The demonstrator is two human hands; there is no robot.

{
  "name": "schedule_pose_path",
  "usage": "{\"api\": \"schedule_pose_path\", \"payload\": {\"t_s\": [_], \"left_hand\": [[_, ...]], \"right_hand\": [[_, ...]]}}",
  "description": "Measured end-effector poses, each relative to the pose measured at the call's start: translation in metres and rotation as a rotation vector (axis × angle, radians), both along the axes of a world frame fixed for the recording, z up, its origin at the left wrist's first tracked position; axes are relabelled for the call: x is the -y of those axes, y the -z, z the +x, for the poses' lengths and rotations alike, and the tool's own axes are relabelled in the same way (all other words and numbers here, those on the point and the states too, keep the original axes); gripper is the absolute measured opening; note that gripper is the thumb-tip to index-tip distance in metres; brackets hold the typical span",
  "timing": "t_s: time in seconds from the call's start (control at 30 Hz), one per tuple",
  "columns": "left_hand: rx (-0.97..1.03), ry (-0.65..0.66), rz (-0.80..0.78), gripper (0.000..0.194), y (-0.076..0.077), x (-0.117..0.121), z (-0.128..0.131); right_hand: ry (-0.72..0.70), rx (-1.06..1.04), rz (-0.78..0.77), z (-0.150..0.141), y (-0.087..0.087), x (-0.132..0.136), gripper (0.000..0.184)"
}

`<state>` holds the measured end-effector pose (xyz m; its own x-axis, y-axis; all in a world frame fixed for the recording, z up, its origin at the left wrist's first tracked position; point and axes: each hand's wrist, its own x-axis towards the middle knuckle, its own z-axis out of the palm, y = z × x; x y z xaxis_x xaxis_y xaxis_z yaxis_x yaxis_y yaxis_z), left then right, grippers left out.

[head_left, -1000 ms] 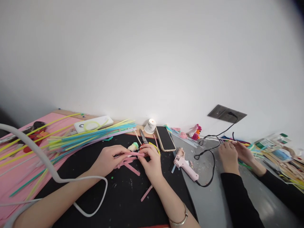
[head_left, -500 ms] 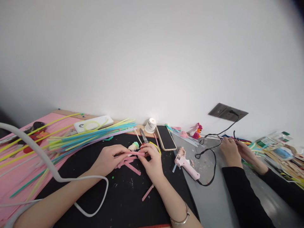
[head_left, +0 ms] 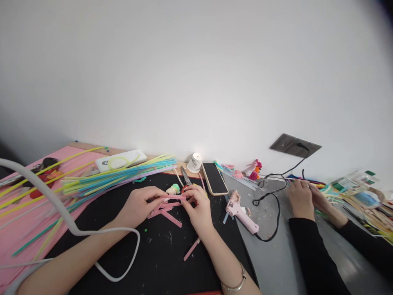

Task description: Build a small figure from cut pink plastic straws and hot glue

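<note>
A short, slim, straight strip of pink, fuzzy-looking material [head_left: 173, 197] stretches roughly level, side to side, between the fingertips of the left hand [head_left: 141, 205] and the right hand [head_left: 198, 207], its ends partly covered by them. Just below it in view, more short pink strips of the same look [head_left: 172, 218] lie in a loose, crossing heap on the black mat [head_left: 147, 258], one slanting out toward the lower right. Another thin pink strip with a pale upper end [head_left: 190, 250] lies tilted, apart from the heap
</note>
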<state>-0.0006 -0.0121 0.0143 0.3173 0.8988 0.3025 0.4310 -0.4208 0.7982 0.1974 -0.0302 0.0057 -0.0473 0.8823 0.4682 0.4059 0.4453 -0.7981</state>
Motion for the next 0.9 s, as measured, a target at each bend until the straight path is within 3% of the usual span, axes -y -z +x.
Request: {"api": "schedule_pose_path", "payload": {"t_s": [0.67, 0.9], "left_hand": [[-0.005, -0.010, 0.026, 0.018, -0.0012, 0.0006, -0.0002], [0.083, -0.178, -0.051, 0.011, 0.0025, -0.0021, -0.0023]], "right_hand": [[0.015, -0.013, -0.019, -0.0002, -0.0007, -0.0016, 0.019], [0.109, -0.006, -0.032, 0.0023, 0.0018, -0.0018, 0.027]]}}
